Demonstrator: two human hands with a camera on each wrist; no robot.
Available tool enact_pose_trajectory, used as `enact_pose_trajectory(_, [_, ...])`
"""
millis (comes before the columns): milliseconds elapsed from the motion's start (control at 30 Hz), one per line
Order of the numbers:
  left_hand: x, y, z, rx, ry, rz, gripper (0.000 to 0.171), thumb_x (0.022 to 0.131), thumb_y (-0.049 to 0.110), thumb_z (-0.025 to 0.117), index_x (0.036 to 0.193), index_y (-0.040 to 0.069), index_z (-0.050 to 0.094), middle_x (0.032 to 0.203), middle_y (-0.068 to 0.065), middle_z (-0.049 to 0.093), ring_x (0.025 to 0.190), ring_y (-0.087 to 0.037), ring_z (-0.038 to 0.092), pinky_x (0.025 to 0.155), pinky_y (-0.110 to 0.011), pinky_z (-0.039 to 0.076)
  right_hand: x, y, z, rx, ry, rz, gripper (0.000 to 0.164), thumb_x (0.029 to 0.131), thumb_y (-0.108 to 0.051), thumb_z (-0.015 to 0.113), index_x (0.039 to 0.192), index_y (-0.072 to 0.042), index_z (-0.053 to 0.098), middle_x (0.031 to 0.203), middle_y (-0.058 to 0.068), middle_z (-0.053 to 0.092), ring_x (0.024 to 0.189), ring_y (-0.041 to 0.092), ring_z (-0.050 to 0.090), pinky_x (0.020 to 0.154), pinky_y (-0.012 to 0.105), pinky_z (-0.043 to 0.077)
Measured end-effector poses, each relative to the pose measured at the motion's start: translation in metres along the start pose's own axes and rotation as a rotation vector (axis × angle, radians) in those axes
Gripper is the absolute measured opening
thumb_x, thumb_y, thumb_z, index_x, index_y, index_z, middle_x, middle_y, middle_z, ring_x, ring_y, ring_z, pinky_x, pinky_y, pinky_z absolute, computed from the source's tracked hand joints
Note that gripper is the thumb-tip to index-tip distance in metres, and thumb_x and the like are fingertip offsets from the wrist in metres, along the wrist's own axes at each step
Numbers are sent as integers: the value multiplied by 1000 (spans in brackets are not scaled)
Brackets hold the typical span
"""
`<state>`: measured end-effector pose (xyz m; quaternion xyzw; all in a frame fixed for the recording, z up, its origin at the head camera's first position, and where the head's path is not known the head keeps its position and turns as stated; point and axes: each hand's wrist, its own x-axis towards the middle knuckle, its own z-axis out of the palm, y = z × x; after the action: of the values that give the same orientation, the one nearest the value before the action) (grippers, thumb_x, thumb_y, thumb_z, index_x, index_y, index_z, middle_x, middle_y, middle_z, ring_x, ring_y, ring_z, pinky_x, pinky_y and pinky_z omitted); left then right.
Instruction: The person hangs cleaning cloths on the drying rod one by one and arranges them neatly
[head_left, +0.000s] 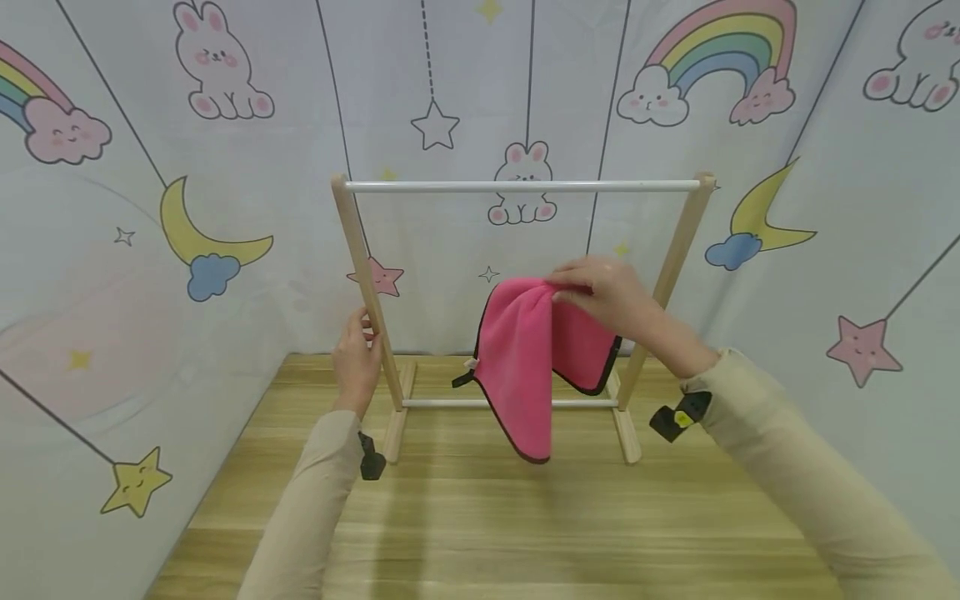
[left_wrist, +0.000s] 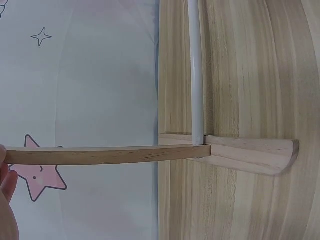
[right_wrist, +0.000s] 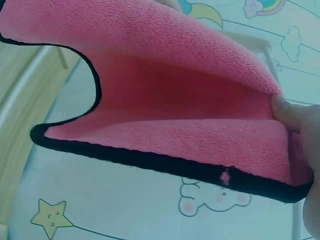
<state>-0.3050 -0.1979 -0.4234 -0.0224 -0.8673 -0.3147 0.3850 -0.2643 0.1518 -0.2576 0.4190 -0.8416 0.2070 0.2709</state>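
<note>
A pink towel (head_left: 516, 367) with black edging hangs in folds from my right hand (head_left: 617, 302), whose thumb and fingers pinch its upper part. The towel is in front of a drying rack with wooden posts, below its white top bar (head_left: 450, 187). In the right wrist view the towel (right_wrist: 165, 85) droops open between two folds, and the thumb (right_wrist: 290, 114) presses on its edge. My left hand (head_left: 356, 364) grips the left wooden post (head_left: 369, 287) around mid-height. Only the tips of that hand show in the left wrist view, at the post's end (left_wrist: 100, 156).
The rack's feet (head_left: 397, 437) stand on a wood-grain table (head_left: 525, 533), joined by a lower white bar (head_left: 442, 403). A right post (head_left: 678, 242) rises behind my right wrist. A white cloth backdrop (head_left: 292, 150) printed with rabbits, stars and moons encloses the table's back and sides.
</note>
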Motion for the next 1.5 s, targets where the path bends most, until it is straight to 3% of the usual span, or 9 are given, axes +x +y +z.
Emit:
enact_pose_trajectory(500, [0, -1, 2, 8, 5, 25, 38, 83, 0, 61, 119, -1, 48, 98, -18, 61, 80, -29, 62, 66, -41, 52, 39, 17, -27, -151, 289, -13, 30, 77, -8, 70, 106, 0, 67, 97, 17, 66, 88, 28, 61, 75, 38, 52])
enact_pose_trajectory(767, [1, -1, 4, 12, 22, 35, 39, 82, 0, 62, 118, -2, 48, 97, -18, 61, 78, -29, 62, 65, -43, 51, 52, 22, -38, -185, 373, 21, 27, 80, -9, 68, 105, 1, 66, 96, 18, 66, 90, 30, 59, 79, 40, 51])
enact_pose_trajectory(1133, [0, 0, 4, 37, 21, 25, 40, 81, -1, 63, 118, -2, 48, 96, -18, 61, 77, -28, 62, 64, -42, 51, 68, 41, -44, -210, 410, 34, 24, 84, -12, 64, 105, 0, 67, 97, 16, 66, 92, 29, 60, 83, 37, 49])
enact_pose_trajectory(1267, [1, -1, 5, 31, 29, 21, 40, 81, -1, 62, 118, -3, 48, 95, -18, 61, 77, -29, 62, 65, -42, 51, 75, 45, -50, -204, 432, 81, 25, 86, -16, 62, 106, -3, 67, 99, 15, 67, 95, 27, 61, 88, 33, 48])
enact_pose_trajectory(1367, [1, -1, 5, 31, 31, 15, 39, 81, -1, 62, 118, -2, 49, 94, -17, 61, 77, -28, 62, 65, -42, 51, 78, 50, -52, -216, 384, 154, 25, 87, -17, 61, 108, -4, 67, 101, 14, 66, 98, 27, 60, 90, 33, 46])
enact_pose_trajectory(1500, [0, -1, 4, 35, 28, 12, 39, 81, -1, 62, 118, -2, 49, 94, -17, 61, 77, -28, 62, 64, -42, 51, 76, 57, -50, -198, 257, 280, 25, 87, -15, 60, 110, -6, 66, 105, 14, 65, 101, 27, 59, 90, 36, 46])
